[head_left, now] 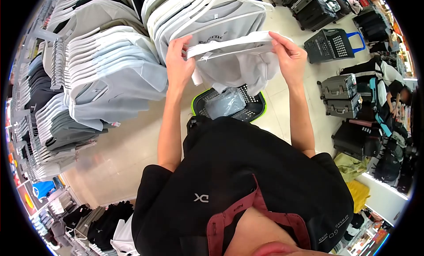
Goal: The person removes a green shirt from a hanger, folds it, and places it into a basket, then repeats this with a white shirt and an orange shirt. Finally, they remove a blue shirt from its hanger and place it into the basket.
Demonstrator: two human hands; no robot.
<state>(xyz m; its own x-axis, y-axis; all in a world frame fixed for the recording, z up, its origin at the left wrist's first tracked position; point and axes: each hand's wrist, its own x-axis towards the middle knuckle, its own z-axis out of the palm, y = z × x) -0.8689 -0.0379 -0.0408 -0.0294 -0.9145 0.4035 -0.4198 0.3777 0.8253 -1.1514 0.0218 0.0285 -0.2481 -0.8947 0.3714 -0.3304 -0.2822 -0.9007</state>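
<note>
A white garment [260,64] hangs stretched by its top edge between my two hands; its exact kind is hard to tell. My left hand [180,64] pinches the left end of that edge, near a small white tag. The right end is gripped between the thumb and fingers of my right hand [289,55]. Just beyond, a grey printed shirt [212,28] hangs at the front of a row of shirts on white hangers. Below the garment, a black shopping basket [260,111] with a green rim stands on the floor, with a clear plastic package [225,103] in it.
To the left are racks of light blue shirts [119,79] and darker shirts [75,130]. A dark basket [329,48] with a blue handle stands at right, near several suitcases [340,90]. Folded and hanging clothes [110,223] show at lower left.
</note>
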